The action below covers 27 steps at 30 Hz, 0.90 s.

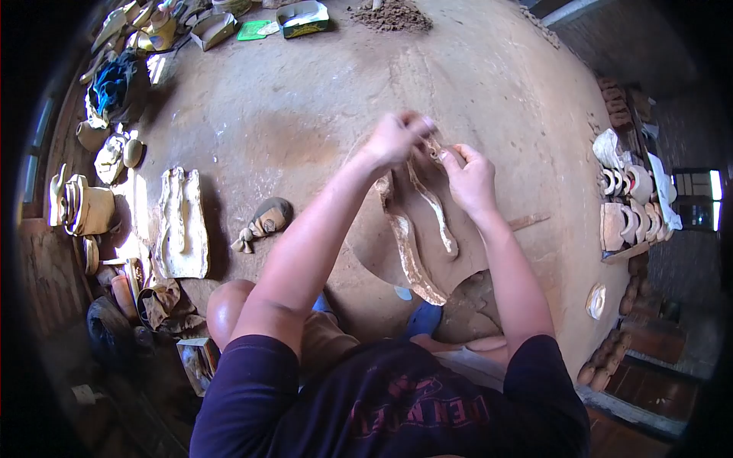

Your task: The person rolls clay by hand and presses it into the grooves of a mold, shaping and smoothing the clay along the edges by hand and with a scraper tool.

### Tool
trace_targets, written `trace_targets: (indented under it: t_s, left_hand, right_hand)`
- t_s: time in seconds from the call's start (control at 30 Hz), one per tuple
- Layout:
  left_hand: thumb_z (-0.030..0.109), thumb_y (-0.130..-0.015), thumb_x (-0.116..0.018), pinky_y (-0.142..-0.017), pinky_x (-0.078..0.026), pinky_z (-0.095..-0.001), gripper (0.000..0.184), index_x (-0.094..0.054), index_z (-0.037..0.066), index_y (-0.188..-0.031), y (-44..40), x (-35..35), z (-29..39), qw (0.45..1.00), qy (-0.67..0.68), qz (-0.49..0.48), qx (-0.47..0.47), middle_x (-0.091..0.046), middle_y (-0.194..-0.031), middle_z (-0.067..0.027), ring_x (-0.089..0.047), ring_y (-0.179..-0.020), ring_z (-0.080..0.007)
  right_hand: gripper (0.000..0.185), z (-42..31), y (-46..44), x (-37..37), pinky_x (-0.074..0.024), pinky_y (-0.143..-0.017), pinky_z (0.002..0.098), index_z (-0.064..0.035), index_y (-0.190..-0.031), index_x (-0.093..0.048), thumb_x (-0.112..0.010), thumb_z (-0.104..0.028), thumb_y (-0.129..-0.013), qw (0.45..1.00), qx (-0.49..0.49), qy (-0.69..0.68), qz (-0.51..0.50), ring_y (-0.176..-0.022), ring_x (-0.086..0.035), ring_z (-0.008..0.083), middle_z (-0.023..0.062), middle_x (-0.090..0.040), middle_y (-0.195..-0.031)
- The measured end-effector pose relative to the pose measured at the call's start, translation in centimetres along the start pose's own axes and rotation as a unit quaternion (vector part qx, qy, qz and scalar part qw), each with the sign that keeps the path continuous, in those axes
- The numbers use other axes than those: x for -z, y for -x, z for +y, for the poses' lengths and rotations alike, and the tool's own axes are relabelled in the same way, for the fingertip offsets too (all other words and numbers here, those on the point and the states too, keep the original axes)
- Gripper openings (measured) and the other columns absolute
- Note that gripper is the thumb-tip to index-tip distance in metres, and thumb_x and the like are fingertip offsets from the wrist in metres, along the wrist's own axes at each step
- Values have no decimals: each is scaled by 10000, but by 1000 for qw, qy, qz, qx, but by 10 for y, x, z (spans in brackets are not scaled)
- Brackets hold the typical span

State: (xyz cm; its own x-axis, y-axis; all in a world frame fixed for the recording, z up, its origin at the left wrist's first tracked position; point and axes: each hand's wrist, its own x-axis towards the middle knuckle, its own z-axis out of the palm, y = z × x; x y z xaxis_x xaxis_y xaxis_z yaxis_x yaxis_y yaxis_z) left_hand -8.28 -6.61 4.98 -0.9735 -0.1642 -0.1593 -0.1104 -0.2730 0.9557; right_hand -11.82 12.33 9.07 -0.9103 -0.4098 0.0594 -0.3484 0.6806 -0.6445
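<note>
Dark T-shirt (435, 439): red lettering (467, 413) is present, but too distorted to read with certainty. Printed carton (305, 30): markings too small to read.

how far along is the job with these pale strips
Partway, it seems. A long, wide, pale, rough strip and a narrower pale strip already look formed. In hand: the right hand pinches a short, pale, rough piece; the left hand is blurred beside it. Probably left: finishing that piece, though whether it joins either strip is unclear.

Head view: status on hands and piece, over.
Right hand pinching pale piece. Left hand beside it, blurred, grip unclear. Long strips below. Stick off right.
</note>
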Motion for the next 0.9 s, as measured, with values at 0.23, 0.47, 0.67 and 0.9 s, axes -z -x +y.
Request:
trace_targets:
  t_s: [0.23,0.47,0.67,0.9]
  left_hand:
    - [224,-1036,-567,-846,-546,-375,295,-690,10,-1196,-39,51,-89,931,-280,177,-155,-695,-1117,-171,-681,-936,-302]
    - [297,-994,-598,-919,-540,-438,334,-754,40,-1141,-24,32,-78,947,-292,129,-31,-727,-1067,-236,-707,-989,-371]
    - [369,-957,-628,-924,-548,-448,363,-782,66,-1088,-24,30,-66,942,-312,117,41,-746,-1021,-222,-722,-984,-381]
    - [487,-911,-687,-829,-565,-415,464,-795,52,-1033,-15,21,-57,927,-343,145,46,-770,-894,-169,-748,-883,-328]
  right_hand:
    - [394,36,-27,-31,-547,-757,307,17,-1108,-728,-658,-352,-990,978,-128,-69,-149,-787,-666,155,70,-731,-903]
    - [313,17,-43,-49,-551,-901,419,-18,-1057,-764,-687,-265,-882,993,-22,65,-94,-973,-722,357,200,-750,-998]
    - [295,24,-56,-61,-560,-878,408,-33,-989,-790,-732,-276,-832,974,161,138,-80,-950,-732,332,183,-758,-1001]
    - [235,11,-66,-62,-565,-810,442,-62,-871,-795,-719,-279,-826,977,-17,111,-179,-825,-728,350,182,-746,-821]
